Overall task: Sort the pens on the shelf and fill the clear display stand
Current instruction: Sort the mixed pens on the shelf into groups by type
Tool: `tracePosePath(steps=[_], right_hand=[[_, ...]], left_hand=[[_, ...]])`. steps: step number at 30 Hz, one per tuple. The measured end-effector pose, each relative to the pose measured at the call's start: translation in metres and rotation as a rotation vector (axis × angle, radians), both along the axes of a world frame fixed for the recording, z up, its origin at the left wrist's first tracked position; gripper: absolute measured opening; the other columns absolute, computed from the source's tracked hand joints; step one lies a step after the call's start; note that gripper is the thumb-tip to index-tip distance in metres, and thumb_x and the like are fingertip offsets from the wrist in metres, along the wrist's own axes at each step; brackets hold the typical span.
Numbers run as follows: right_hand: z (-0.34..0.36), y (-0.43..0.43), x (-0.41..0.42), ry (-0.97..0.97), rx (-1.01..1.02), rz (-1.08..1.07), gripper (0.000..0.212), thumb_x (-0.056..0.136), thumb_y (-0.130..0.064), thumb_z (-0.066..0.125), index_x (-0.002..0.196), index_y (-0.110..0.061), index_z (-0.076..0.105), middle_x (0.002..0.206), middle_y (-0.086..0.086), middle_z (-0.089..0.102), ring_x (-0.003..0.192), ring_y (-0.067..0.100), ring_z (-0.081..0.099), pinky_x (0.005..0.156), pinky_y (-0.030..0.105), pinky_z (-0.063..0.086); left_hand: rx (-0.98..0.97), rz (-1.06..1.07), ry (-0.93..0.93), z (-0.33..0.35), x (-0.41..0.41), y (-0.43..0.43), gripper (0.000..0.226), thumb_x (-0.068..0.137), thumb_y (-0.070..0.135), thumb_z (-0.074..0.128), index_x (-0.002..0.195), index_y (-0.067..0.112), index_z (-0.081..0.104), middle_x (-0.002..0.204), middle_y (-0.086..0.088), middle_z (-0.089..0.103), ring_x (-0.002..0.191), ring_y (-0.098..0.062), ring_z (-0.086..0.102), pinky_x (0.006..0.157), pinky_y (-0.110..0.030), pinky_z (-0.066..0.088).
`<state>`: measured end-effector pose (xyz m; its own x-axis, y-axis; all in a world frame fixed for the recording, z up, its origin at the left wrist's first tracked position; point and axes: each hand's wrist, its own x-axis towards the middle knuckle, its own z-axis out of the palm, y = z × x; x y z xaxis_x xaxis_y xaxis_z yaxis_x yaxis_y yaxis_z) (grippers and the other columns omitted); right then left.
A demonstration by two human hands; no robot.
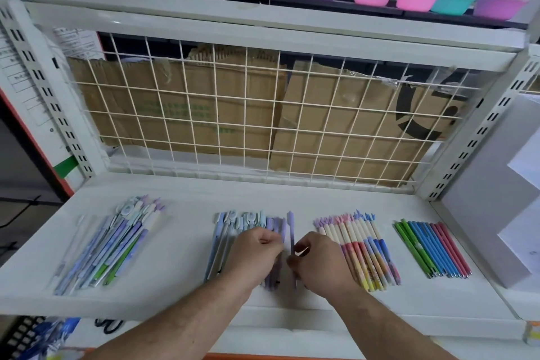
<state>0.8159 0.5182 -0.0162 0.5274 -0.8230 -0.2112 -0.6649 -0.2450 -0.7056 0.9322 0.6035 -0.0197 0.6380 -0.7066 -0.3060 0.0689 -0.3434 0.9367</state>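
Right hand [318, 263] pinches a purple pen [290, 228] at the right edge of the middle pile [226, 232] on the shelf [190, 289] — left hand [255, 256] curled over that pile, grip unclear

2 bare forearms in shot now, the left forearm [187, 321] and the right forearm [388, 327], skin showing all the way down to the bottom edge of the view. Fine hair runs along both. The left hand [257, 251] and the right hand [318, 260] are bare too, knuckles and wrist bones standing out plainly.
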Motion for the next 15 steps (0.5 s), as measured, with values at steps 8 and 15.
tracePosePath(steps=[8,15], right_hand=[[-0.013,-0.001,0.012,0.176,-0.088,0.027,0.007,0.092,-0.016,0.064,0.098,-0.013,0.064,0.087,0.007,0.074,0.080,0.025,0.072,0.070,0.035,0.060],[-0.018,-0.001,0.013,0.144,-0.116,0.012,0.007,0.094,-0.017,0.063,0.102,-0.017,0.063,0.089,0.002,0.073,0.077,0.019,0.070,0.062,0.027,0.054]], left_hand=[[0.002,0.000,-0.156,-0.006,0.016,0.012,0.011,0.082,0.015,0.064,0.074,0.016,0.071,0.056,0.014,0.064,0.047,0.001,0.050,0.048,-0.015,0.038],[0.016,-0.006,-0.157,-0.007,0.019,0.019,0.010,0.083,0.016,0.066,0.077,0.019,0.074,0.075,0.009,0.073,0.057,0.001,0.059,0.052,-0.015,0.044]])
